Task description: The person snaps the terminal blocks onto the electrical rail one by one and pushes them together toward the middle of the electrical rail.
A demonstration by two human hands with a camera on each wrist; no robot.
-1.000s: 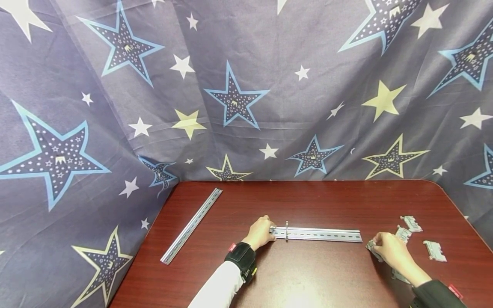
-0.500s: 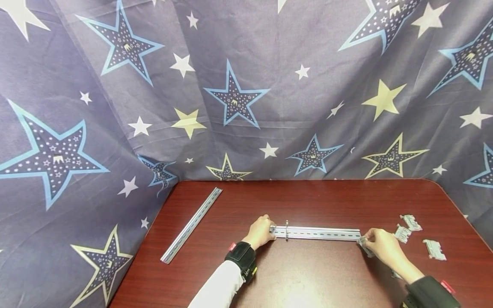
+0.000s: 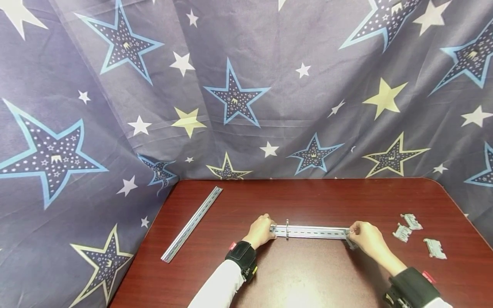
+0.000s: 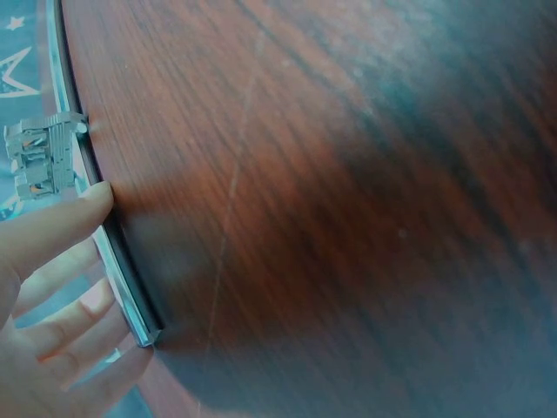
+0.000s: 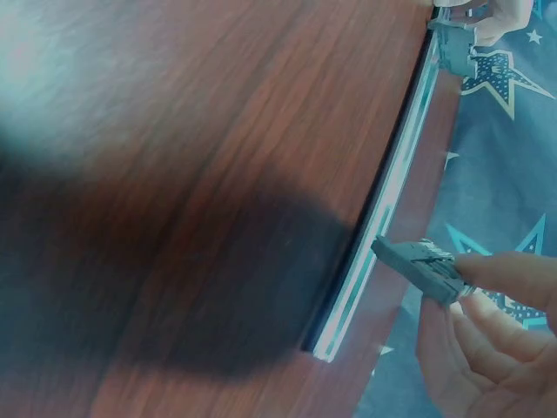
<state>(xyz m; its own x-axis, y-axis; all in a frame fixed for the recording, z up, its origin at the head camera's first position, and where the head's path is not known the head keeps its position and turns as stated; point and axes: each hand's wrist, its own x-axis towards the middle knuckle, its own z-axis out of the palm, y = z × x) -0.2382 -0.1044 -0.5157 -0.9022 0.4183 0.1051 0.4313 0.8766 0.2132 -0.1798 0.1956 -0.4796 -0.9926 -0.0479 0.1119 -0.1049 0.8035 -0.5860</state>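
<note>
Near the right end of the slotted rail [image 3: 317, 232], my right fingers [image 5: 509, 274] closely pinch a grey block [image 5: 422, 266], judged light, rigid, best held by its outer edge. My left fingers [image 4: 74, 320] grip the rail's left end.

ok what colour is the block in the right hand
Grey. The block shows best in the right wrist view, though that picture has a bluish tint.

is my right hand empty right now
No, the right hand pinches a small gray block between thumb and fingers.
</note>
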